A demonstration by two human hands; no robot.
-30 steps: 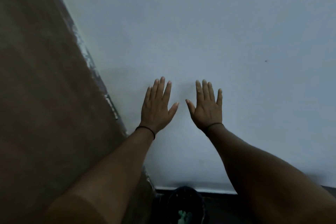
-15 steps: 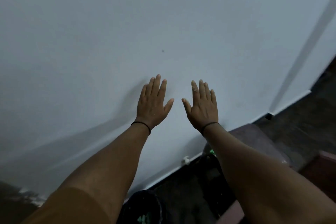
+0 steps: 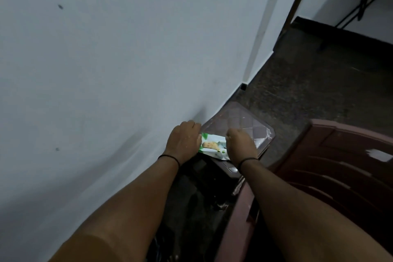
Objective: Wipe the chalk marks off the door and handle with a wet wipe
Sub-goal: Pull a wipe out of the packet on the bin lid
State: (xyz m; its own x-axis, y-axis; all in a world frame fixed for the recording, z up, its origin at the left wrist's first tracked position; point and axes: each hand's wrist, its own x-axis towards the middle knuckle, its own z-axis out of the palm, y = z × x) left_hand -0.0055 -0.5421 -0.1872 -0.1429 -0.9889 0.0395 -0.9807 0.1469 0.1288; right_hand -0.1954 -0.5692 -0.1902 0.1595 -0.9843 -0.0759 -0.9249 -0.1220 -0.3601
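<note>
In the lower middle of the frame, arms: two bare arms reach forward and down, each with a thin dark band at the wrist.
Left hand: the left hand [image 3: 184,141] is curled at the left end of the wipe pack and seems to hold it there; its fingertips are hidden.
Right hand: the right hand [image 3: 240,144] is curled over the right part of the pack, as if pinching at its top; I cannot tell just what it pinches.
Wipe pack: the wipe pack [image 3: 212,145] is a small green and white pack, between the two hands, in the middle of the frame.
How it handles: it looks light, soft and squashy, maybe a bit slippery. One hand can hold an end still while the other opens the flap on top. A wipe will likely be thin, wet and floppy.
Under the pack: it lies on a dark stool [image 3: 244,121] with a shiny checked top.
Lower right: a dark red chair [image 3: 340,166].
Left and top: a big pale wall [image 3: 127,49].
Upper right: dark speckled floor [image 3: 308,83], then thin black table legs [image 3: 361,2] far off.
Door and handle: not seen here.
</note>
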